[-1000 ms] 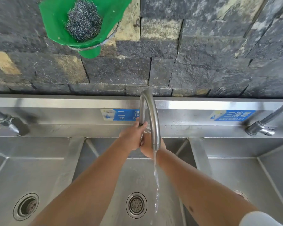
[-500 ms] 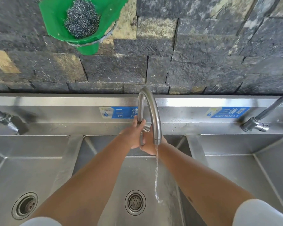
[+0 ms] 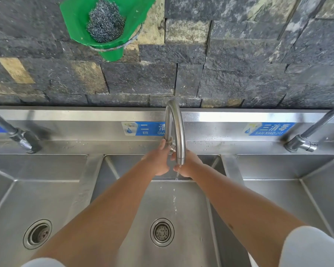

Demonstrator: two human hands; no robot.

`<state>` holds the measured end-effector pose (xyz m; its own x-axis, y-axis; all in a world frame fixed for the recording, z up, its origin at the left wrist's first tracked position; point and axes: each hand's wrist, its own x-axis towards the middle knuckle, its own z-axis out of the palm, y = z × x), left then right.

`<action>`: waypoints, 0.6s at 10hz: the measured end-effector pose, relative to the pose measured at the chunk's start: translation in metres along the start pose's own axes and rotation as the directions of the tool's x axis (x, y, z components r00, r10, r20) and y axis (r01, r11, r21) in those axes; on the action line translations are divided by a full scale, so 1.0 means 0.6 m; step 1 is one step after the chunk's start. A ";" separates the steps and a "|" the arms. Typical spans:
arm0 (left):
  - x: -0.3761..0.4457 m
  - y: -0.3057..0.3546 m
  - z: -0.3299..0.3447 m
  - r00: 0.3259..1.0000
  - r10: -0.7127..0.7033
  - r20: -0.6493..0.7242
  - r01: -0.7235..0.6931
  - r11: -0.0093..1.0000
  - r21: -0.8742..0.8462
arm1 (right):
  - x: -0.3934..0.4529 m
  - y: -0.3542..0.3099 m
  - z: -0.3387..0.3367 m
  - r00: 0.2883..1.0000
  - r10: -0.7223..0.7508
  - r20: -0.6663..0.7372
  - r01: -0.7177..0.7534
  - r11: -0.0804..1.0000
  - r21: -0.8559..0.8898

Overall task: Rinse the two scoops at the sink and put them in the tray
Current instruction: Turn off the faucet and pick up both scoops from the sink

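No scoops and no tray are in view. Both my hands are at the foot of the curved steel faucet [image 3: 176, 130] over the middle sink basin [image 3: 193, 212]. My left hand [image 3: 157, 160] wraps the faucet's upright stem. My right hand [image 3: 188, 166] is curled at the small valve handle [image 3: 172, 149], partly hidden behind the spout. Only a thin broken trickle of water [image 3: 175, 199] falls from the spout toward the drain [image 3: 162, 232].
Steel basins lie to the left [image 3: 27, 189] and right [image 3: 297, 189], each with its own tap [image 3: 19, 135] [image 3: 301, 143]. A green holder with a steel wool pad [image 3: 104, 22] hangs on the dark stone wall. Blue labels [image 3: 268, 129] are stuck on the backsplash.
The steady stream of water has thinned to a broken trickle. Both hands have stayed at the faucet's foot.
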<state>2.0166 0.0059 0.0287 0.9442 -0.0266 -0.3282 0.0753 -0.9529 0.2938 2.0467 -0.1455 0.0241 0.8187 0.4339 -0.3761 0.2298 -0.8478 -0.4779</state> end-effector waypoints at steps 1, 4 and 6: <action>-0.048 0.005 0.004 1.000 0.017 0.022 -0.016 0.999 -0.031 | -0.036 -0.003 -0.002 1.000 -0.019 0.023 0.022 0.992 -0.123; -0.202 0.024 0.087 0.995 0.059 0.079 -0.064 0.996 0.067 | -0.194 0.040 0.079 0.996 -0.007 0.092 0.030 0.966 -0.256; -0.285 0.039 0.162 0.994 0.098 0.052 -0.105 0.982 0.158 | -0.312 0.044 0.128 0.995 0.005 0.097 0.030 0.935 -0.354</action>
<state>1.8258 -0.0414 0.0044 0.9289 -0.1353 -0.3446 -0.0756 -0.9805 0.1813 1.8587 -0.2255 0.0209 0.7649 0.4571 -0.4538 0.4253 -0.8876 -0.1770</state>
